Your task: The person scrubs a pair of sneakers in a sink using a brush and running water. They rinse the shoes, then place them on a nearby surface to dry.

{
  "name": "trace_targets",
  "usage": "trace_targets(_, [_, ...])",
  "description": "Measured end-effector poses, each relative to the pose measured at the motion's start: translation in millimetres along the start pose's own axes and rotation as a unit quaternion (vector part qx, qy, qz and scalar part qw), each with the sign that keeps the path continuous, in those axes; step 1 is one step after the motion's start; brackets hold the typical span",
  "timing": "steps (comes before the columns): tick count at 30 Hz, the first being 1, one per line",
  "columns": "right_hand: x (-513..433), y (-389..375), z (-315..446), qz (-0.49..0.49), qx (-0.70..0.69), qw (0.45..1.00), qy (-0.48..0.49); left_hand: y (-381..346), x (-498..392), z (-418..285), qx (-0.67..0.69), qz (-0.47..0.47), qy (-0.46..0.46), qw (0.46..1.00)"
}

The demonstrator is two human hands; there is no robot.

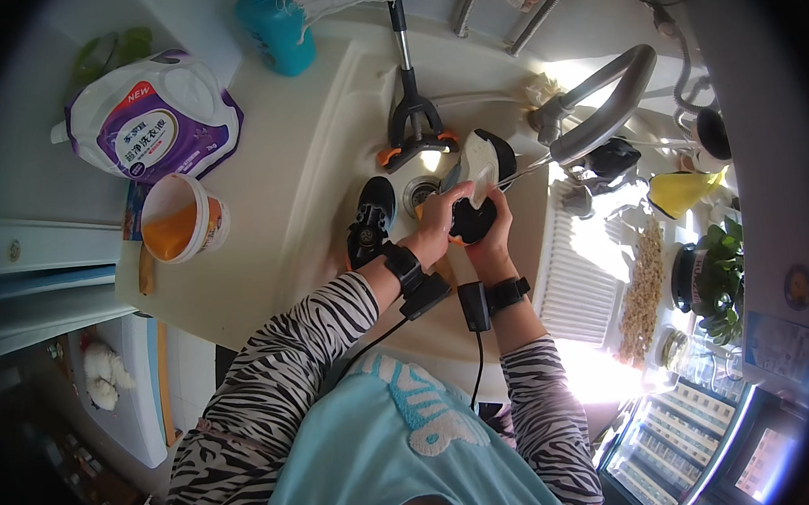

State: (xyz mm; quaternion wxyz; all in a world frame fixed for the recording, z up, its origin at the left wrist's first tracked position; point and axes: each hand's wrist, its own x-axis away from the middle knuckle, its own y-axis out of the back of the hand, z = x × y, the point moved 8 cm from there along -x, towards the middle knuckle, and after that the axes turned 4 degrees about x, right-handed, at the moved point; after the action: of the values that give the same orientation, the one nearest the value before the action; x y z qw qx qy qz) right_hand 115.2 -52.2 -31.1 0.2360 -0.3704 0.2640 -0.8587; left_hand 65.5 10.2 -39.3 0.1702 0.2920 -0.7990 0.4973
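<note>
Between my left hand [432,226] and my right hand [498,228] is a shoe [479,159] with a white and black sole, turned sole upward. Both thumbs press on the sole near its middle. A thin stream of water runs from the metal faucet [606,115] toward the shoe and my right hand. The other shoe [372,216], black with a pale edge, lies in the sink [324,209] left of my left hand. Beside my fingers, the metal drain [420,192] is partly covered.
A black-handled mop with an orange-ended head [415,118] stands in the sink's far part. Left on the counter are a purple-labelled detergent jug [156,122], a white tub [180,219] with orange contents and a teal bottle [280,39]. A potted plant [719,280] sits right.
</note>
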Motion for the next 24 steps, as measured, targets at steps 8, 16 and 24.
trace_targets(8, [-3.6, -0.1, 5.9, -0.012, -0.003, 1.0, -0.029, 2.8, -12.3, -0.2, 0.002, -0.027, -0.013, 1.0])
trace_targets(16, [8.5, -10.7, 15.7, 0.058, 0.079, 0.994, -0.04, 6.5, -10.8, 1.8, -0.085, 0.021, -0.017, 0.996])
trace_targets(24, [13.4, 12.4, 18.1, 0.052, 0.194, 0.972, -0.123, -26.8, 37.6, -24.7, -0.619, -0.108, -0.414, 0.658])
